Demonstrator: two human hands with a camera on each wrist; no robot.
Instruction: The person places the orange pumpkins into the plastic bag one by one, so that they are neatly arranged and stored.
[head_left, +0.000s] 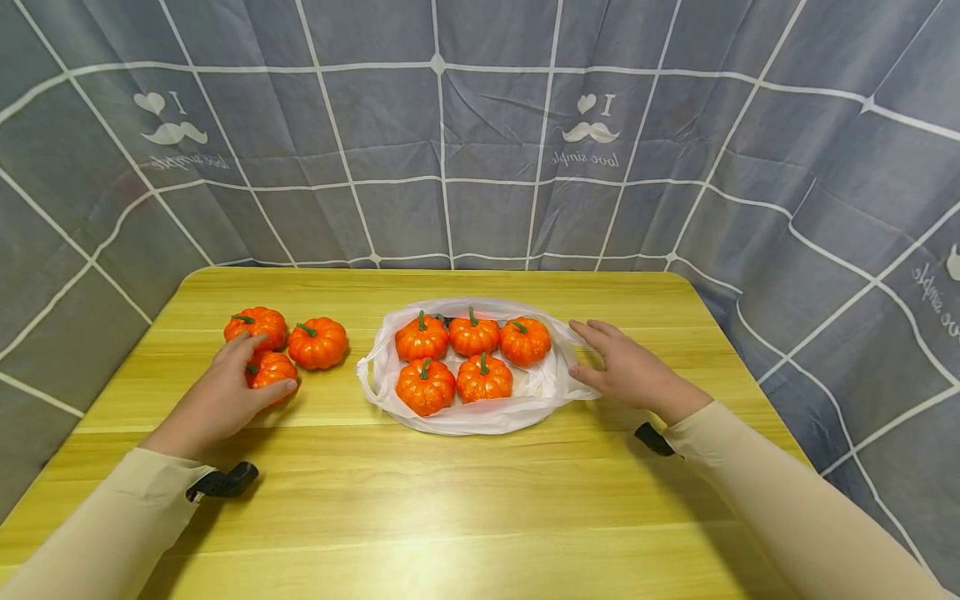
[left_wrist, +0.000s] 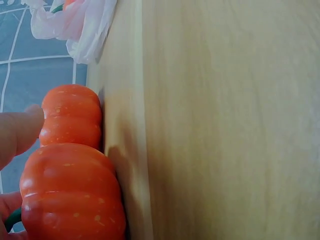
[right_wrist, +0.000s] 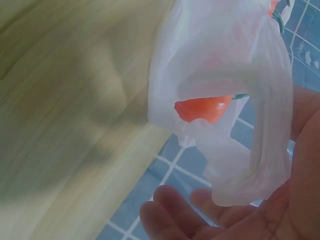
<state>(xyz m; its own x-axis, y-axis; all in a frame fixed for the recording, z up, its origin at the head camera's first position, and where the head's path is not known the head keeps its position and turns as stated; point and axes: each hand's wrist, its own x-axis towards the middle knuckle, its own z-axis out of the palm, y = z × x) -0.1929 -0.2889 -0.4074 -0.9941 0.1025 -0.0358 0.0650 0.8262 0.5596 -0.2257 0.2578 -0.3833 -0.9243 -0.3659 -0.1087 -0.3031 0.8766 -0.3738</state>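
My left hand (head_left: 225,400) is over a small orange pumpkin (head_left: 270,369), thumb and fingers spread on either side. In the left wrist view, that pumpkin (left_wrist: 72,195) rests on the table, the thumb (left_wrist: 20,130) above it and fingertips by its green stem. Two more pumpkins, one behind (head_left: 258,323) and one to the right (head_left: 318,343), lie close by. A white plastic bag (head_left: 480,422) stands with its mouth wide, several pumpkins inside. At its right end is my right hand (head_left: 626,367), fingers loosely extended; the bag's handle loop (right_wrist: 257,135) hangs beside the palm.
Everything stands on a wooden table (head_left: 450,508) with rounded back corners. Grey curtains (head_left: 495,125) with white grid lines hang behind it and at both sides. Black straps (head_left: 225,481) show at both sleeve cuffs.
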